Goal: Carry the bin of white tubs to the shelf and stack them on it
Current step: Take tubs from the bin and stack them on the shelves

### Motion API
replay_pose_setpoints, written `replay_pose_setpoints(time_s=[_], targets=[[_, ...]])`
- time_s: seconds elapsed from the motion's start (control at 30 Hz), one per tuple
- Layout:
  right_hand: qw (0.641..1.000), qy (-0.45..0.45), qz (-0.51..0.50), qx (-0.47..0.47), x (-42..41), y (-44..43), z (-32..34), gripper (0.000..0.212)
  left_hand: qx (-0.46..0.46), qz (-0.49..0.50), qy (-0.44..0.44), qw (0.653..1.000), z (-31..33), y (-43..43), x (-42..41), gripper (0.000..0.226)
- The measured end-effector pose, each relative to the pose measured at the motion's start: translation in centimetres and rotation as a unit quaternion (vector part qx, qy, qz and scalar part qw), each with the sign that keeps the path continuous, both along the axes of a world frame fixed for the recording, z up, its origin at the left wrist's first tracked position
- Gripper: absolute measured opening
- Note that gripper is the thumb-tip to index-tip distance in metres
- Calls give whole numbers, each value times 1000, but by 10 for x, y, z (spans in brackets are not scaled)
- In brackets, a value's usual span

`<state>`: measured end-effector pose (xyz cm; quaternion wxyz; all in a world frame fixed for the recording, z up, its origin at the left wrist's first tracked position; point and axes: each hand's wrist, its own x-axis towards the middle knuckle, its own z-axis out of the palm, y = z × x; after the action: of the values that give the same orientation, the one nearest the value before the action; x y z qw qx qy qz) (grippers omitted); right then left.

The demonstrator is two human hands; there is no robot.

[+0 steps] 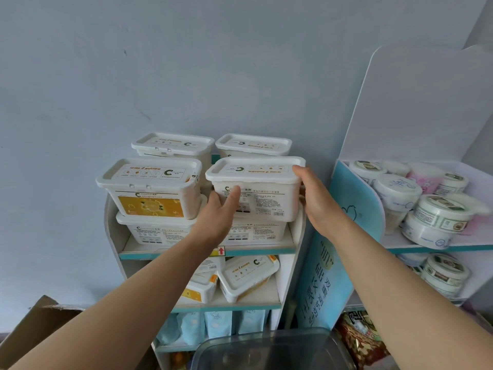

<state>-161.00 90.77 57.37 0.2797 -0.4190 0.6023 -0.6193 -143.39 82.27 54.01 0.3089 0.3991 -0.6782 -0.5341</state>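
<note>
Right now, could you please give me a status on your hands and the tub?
Left hand and right hand both grip the white tub. Tub sits on a lower tub, top shelf. Neighbouring stack close on its left.

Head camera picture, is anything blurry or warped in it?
Head view: soft, even light, no harsh glare; the held white tub is fairly sharp; the clear bin at the bottom edge and the round tubs at right are blurred; wide-angle skews the shelf uprights.
</note>
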Motion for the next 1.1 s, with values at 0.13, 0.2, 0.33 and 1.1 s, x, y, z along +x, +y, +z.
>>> replay_pose_setpoints(time_s=[0.13, 0.2, 0.33, 1.1], targets=[[1000, -10, 10, -23, 0, 10, -2, 35, 53, -28, -24, 998, 7, -6, -9, 116], [999, -6, 25, -26, 0, 16, -6, 35, 76, -27, -29, 996, 15, 2, -12, 113], [999, 17, 26, -43, 7, 28, -7, 33, 128, -76, 10, 989, 25, 23, -20, 88], [990, -96, 95, 46, 11, -1, -2, 49, 330, -93, 140, 929, 33, 7, 61, 41]])
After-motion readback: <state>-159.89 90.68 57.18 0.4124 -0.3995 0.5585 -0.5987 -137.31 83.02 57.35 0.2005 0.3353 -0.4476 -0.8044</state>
